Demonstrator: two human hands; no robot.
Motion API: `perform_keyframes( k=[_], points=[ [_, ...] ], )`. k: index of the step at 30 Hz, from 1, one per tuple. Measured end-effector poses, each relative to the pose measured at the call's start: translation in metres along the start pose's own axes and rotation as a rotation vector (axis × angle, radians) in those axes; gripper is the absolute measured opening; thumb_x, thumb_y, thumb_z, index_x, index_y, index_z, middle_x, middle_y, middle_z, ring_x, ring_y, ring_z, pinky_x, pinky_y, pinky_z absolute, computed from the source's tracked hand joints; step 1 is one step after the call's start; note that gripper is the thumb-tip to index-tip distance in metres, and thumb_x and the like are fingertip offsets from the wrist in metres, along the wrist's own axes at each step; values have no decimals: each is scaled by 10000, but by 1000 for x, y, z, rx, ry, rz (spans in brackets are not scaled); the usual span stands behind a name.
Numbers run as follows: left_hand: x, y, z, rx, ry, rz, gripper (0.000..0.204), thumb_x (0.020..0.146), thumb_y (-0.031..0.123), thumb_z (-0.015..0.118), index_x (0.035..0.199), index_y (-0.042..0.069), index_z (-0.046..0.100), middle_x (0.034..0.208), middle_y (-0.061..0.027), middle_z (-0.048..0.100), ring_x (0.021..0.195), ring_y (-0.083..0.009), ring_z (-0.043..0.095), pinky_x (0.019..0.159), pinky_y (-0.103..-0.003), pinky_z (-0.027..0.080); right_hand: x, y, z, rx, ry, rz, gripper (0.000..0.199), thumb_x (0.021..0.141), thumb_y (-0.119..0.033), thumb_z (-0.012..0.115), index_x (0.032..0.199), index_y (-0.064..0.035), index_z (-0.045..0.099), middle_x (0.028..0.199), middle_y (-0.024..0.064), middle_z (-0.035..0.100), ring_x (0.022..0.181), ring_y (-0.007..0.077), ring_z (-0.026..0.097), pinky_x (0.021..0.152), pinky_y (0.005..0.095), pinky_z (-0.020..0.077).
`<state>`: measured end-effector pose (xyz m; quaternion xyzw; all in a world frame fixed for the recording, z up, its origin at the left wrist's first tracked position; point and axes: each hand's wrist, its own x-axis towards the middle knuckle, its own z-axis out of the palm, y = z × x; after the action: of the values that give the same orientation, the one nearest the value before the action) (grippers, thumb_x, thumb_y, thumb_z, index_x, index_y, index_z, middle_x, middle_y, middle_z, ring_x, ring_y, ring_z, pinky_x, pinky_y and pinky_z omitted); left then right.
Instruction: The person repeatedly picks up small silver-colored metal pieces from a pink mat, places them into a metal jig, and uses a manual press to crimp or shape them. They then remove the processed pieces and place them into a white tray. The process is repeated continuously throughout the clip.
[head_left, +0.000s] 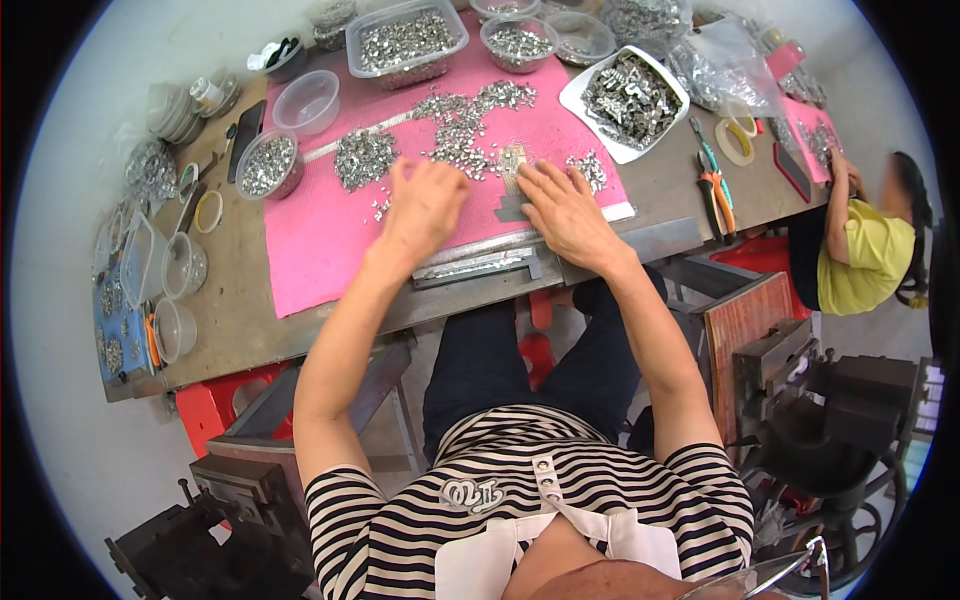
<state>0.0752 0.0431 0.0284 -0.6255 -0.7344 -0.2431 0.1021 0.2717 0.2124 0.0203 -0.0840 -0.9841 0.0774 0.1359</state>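
On the pink mat (330, 235), my left hand (425, 208) is curled, fingers bent down at the near edge of a loose heap of small silvery metal pieces (462, 130). Slight blur and the back of the hand hide whatever is between its fingertips. My right hand (568, 215) lies palm down with fingers stretched out, beside a narrow light-coloured strip (510, 165) with small pieces on it. A grey flat plate (512, 212) shows between the hands. Another heap of metal pieces (365, 158) is left of my left hand; a smaller heap (588, 170) lies beyond my right fingers.
A white tray (573, 95) of metal parts stands far right, near orange-handled pliers (716, 195). Tubs of parts line the back, including a large rectangular tub (358, 62). A slotted metal bar (475, 268) lies along the near edge. A co-worker in yellow (865, 255) sits at right.
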Motion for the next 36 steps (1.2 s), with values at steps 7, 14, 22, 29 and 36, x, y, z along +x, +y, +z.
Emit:
perform_keyframes(
  k=[7,14,22,29,36],
  points=[
    [53,-76,-4,128,124,-159,103,938,178,658,1024,136,698,1026,-46,669,1062,-244,608,1038,-516,338,-25,-13,-11,67,-18,-62,374,1032,-210,557,1346,-13,606,1479,132,545,1425,331,441,1195,574,285],
    [49,-3,14,-120,-11,64,113,882,194,731,989,165,712,1002,-40,657,1069,-244,598,1050,-542,321,-32,-6,-10,286,211,-16,261,964,-60,629,1220,-33,675,1295,112,668,1303,308,563,1126,463,376],
    [63,12,25,-19,-215,163,121,867,210,752,967,157,709,965,-51,608,1057,-266,566,1057,-566,316,-37,-8,-5,358,416,93,164,876,-9,706,1038,-35,716,1033,77,695,1019,270,636,904,401,449],
    [58,13,38,-18,-218,184,130,891,138,701,1002,87,658,996,-76,616,1063,-290,563,1035,-559,333,-23,-13,1,279,442,141,135,863,-11,726,992,-50,727,899,79,624,864,272,573,811,397,439],
    [24,26,19,-405,-87,-93,136,925,59,649,1048,35,595,954,-104,609,952,-277,569,938,-425,419,-11,-22,13,159,413,196,97,853,-111,758,932,-75,713,883,69,568,904,272,551,809,417,413]
  ],
)
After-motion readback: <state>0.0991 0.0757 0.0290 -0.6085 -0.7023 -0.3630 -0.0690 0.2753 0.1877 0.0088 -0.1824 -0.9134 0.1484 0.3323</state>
